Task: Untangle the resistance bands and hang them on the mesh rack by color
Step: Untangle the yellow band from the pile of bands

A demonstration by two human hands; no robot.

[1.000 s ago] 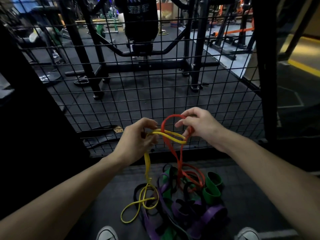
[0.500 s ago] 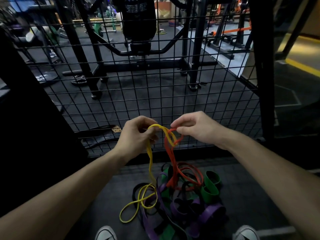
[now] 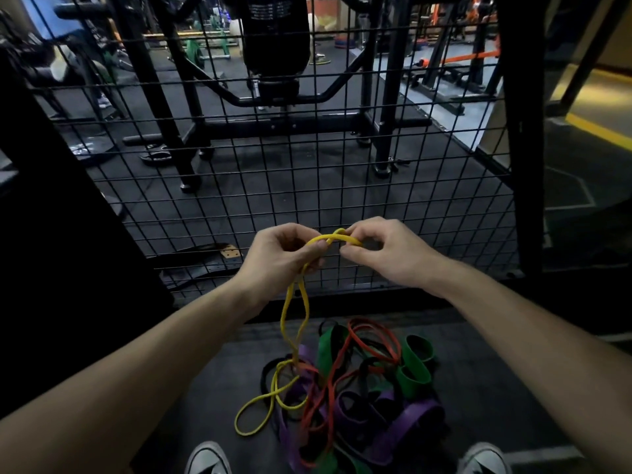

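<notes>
Grip: your left hand (image 3: pixel 284 256) and right hand (image 3: pixel 383 249) both pinch the yellow resistance band (image 3: pixel 294 313), fingers curled on its top loop | Band: lifted before the mesh rack (image 3: pixel 342 186), its tail trailing into the floor pile | Pile: red band (image 3: pixel 337 378), green band (image 3: pixel 415 367), purple band (image 3: pixel 415 417) tangled between your shoes.
</notes>
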